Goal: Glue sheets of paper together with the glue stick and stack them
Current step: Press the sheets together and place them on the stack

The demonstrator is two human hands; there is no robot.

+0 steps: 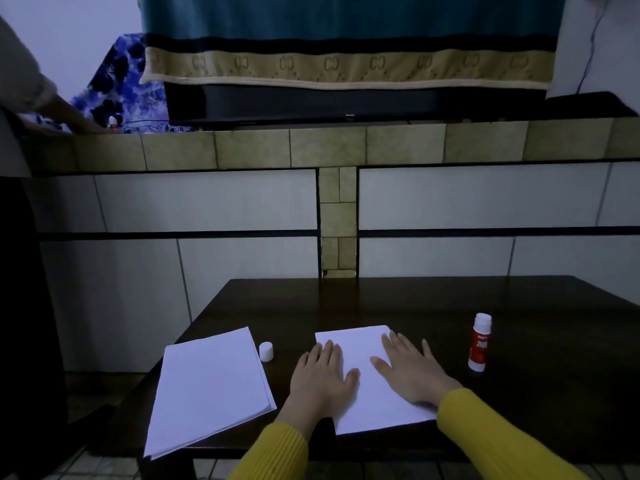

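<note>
White sheets of paper [360,344] lie in the middle of the dark table [381,299]. My left hand [322,375] presses flat on their left edge, and my right hand [408,365] presses flat on their right half, fingers straight. A second stack of white paper [207,386] lies at the table's left, overhanging the front corner. The red and white glue stick [479,342] stands upright and uncapped to the right of my right hand. Its white cap [266,351] stands between the two paper stacks.
A tiled ledge [329,147] runs behind the table, with a black screen [346,102] under a teal and gold cloth [346,46]. Another person's hand [79,124] rests on the ledge at far left. Bare tabletop stretches behind the papers.
</note>
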